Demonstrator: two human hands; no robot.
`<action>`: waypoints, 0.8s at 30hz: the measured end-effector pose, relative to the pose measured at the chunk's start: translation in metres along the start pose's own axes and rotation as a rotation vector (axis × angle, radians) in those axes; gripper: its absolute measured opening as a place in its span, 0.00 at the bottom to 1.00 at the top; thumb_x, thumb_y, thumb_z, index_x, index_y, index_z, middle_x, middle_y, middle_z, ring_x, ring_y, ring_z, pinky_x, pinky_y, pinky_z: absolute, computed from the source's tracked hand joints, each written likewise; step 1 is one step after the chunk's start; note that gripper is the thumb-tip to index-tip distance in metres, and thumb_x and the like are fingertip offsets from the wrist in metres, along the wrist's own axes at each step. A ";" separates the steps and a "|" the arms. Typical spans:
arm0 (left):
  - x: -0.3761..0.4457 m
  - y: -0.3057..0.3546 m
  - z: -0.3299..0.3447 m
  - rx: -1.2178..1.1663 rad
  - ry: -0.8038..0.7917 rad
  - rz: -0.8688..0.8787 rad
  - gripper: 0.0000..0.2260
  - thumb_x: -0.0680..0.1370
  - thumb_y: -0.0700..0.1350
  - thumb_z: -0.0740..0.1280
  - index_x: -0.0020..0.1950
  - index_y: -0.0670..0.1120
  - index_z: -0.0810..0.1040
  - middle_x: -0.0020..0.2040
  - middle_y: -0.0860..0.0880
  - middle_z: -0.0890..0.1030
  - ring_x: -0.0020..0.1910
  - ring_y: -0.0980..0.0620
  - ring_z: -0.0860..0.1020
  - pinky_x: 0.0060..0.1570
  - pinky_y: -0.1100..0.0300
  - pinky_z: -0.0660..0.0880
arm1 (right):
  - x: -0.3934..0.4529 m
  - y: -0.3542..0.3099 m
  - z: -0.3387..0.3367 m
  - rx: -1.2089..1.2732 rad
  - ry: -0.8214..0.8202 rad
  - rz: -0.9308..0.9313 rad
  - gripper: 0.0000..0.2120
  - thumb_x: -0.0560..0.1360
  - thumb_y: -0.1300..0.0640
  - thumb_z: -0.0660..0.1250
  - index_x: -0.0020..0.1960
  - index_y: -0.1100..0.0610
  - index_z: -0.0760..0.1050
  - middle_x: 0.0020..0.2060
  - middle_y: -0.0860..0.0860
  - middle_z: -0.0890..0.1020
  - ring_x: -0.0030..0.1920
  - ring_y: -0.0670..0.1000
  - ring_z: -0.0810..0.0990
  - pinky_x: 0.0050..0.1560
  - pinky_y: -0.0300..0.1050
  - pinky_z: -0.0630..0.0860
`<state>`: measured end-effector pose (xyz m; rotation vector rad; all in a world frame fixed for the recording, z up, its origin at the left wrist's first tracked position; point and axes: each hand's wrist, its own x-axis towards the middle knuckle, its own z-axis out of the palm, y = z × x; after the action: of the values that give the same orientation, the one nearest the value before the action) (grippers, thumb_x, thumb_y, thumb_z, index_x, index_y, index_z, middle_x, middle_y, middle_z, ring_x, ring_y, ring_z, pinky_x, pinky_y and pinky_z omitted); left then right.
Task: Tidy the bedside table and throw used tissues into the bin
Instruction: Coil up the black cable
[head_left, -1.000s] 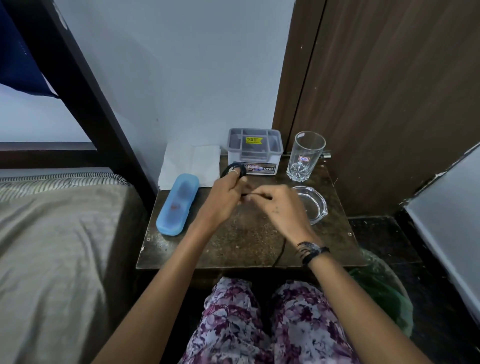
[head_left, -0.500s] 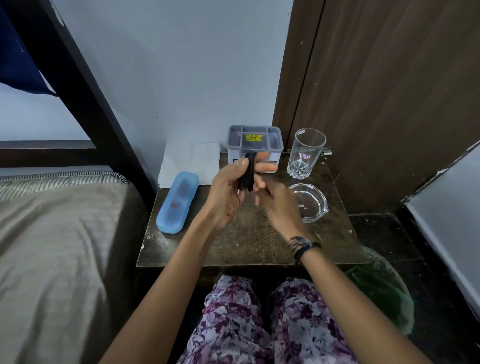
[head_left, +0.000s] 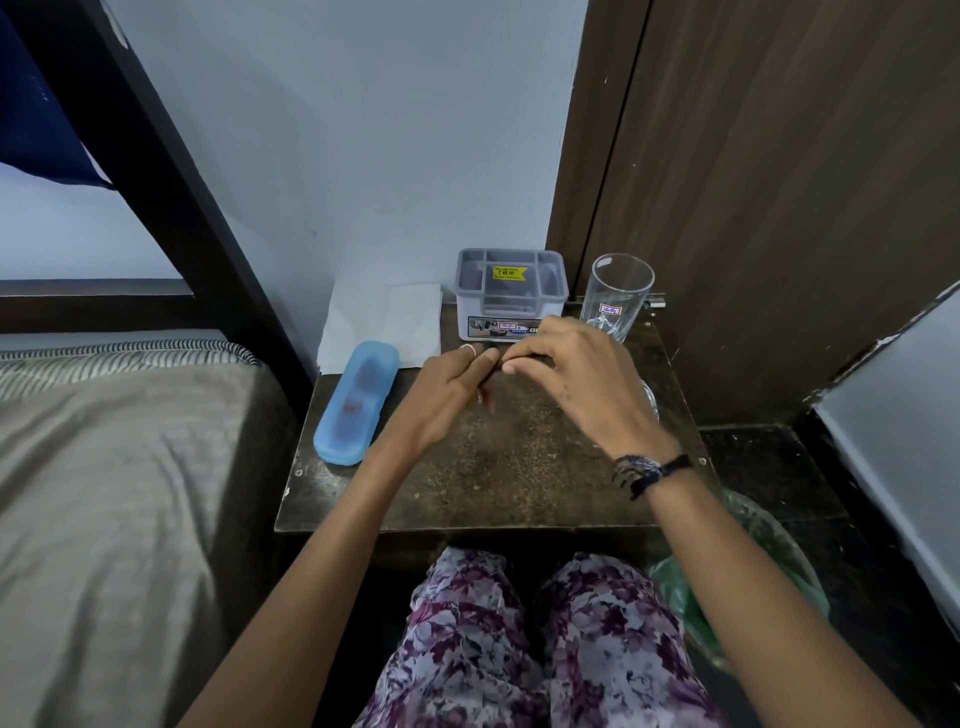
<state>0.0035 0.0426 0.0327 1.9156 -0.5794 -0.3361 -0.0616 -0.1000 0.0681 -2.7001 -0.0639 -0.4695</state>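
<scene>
My left hand (head_left: 445, 391) and my right hand (head_left: 579, 376) meet low over the back of the dark bedside table (head_left: 498, 483), just in front of the grey compartment box (head_left: 511, 291). Both pinch a coiled black cable (head_left: 496, 367); only a dark sliver of it shows between the fingers. A flat white tissue (head_left: 382, 325) lies at the table's back left, partly against the wall. A blue oblong case (head_left: 357, 401) lies along the left edge. The bin with a green bag (head_left: 748, 566) stands on the floor, right of the table.
An empty drinking glass (head_left: 618, 296) stands at the back right by the wooden door. A clear glass ashtray (head_left: 650, 401) is mostly hidden behind my right hand. A bed (head_left: 104, 493) lies to the left, with a dark bed frame post (head_left: 171, 171) beside the table.
Both hands had lifted the coiled black cable up in front of the grey box; they have now come down toward the tabletop, closed over it. No cable hangs off the front edge any more.
</scene>
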 end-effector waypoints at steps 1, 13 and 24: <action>-0.002 0.002 -0.002 -0.020 -0.047 -0.022 0.16 0.80 0.50 0.58 0.37 0.44 0.76 0.27 0.47 0.75 0.24 0.59 0.67 0.32 0.64 0.65 | 0.002 0.003 -0.002 -0.057 0.025 -0.038 0.09 0.74 0.51 0.66 0.52 0.51 0.81 0.41 0.48 0.79 0.44 0.48 0.73 0.46 0.44 0.71; -0.025 0.007 0.002 -0.840 -0.295 -0.135 0.13 0.76 0.47 0.57 0.36 0.42 0.72 0.18 0.55 0.65 0.17 0.61 0.58 0.21 0.70 0.60 | -0.001 0.010 0.011 -0.140 0.142 -0.042 0.09 0.74 0.55 0.67 0.52 0.51 0.81 0.40 0.48 0.81 0.44 0.49 0.73 0.49 0.43 0.60; -0.021 0.019 0.018 -1.033 -0.078 -0.240 0.22 0.81 0.47 0.54 0.28 0.46 0.73 0.21 0.52 0.71 0.16 0.61 0.64 0.20 0.71 0.63 | -0.002 -0.010 0.015 1.150 0.049 0.608 0.04 0.73 0.64 0.68 0.43 0.57 0.80 0.37 0.51 0.81 0.34 0.41 0.80 0.33 0.30 0.75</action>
<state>-0.0274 0.0341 0.0421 0.9645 -0.1441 -0.7032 -0.0602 -0.0849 0.0584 -1.4661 0.3747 -0.1922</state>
